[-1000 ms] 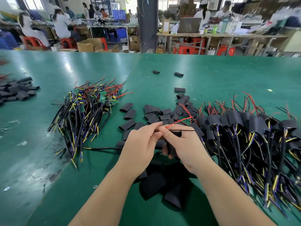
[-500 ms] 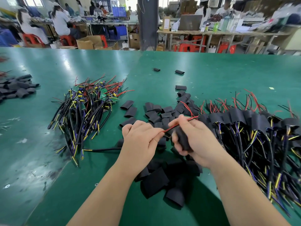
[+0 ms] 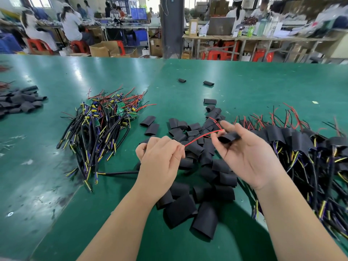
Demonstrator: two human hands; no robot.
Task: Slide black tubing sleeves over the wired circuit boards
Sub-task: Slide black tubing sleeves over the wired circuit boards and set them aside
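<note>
Over the middle of the bench [image 3: 244, 87] the left hand [image 3: 160, 159] is curled, pinching a red wire [image 3: 202, 136] that runs to the right hand [image 3: 246, 155], whose fingertips grasp a black sleeve [image 3: 228, 137]. Loose sleeves [image 3: 190, 208] lie beneath toward the near edge. Bare wired boards [image 3: 101, 119] are heaped to the left and sleeved boards [image 3: 301, 144] by the right edge.

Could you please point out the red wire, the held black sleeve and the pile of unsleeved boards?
red wire [image 3: 202, 136]: head view, middle of its visible span.
black sleeve [image 3: 228, 138]: head view, middle of its outer wall.
pile of unsleeved boards [image 3: 101, 129]: head view, cables at its centre.
</note>
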